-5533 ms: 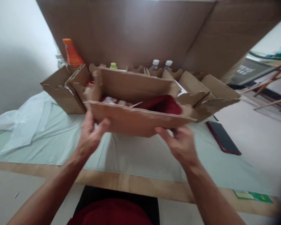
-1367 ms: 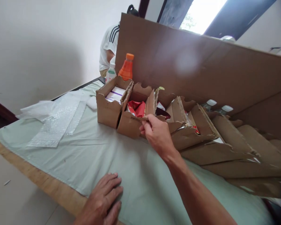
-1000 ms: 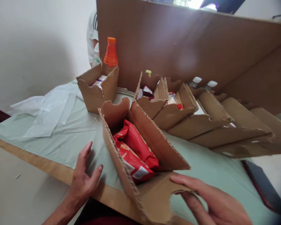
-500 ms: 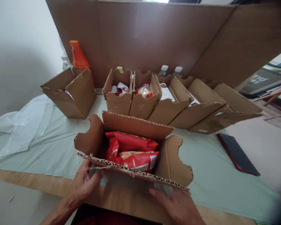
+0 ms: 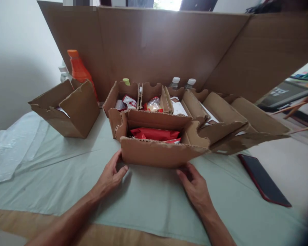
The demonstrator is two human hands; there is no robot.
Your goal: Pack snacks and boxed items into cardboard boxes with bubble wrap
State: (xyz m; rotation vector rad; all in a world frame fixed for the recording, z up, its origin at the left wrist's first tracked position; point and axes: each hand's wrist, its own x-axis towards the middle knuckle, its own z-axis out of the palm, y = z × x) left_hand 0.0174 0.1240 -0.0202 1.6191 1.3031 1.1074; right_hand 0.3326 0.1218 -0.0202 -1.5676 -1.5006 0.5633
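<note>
An open cardboard box with notched ends is between my hands, close in front of a row of other boxes. Inside it lie red packets, largely hidden by the front wall. My left hand grips the box's lower left corner, thumb toward the front and fingers partly hidden beside it. At the lower right, my right hand holds the bottom edge, with its fingertips partly out of sight under the box.
Behind stand boxes with a red-and-white packet, a clear-and-red packet and white cartons. A separate box and orange bottle are left. A phone lies right. A tall cardboard panel closes the back.
My hands have moved the box with red packets forward, away from me, up to the row of boxes. The camera view has shifted slightly.
</note>
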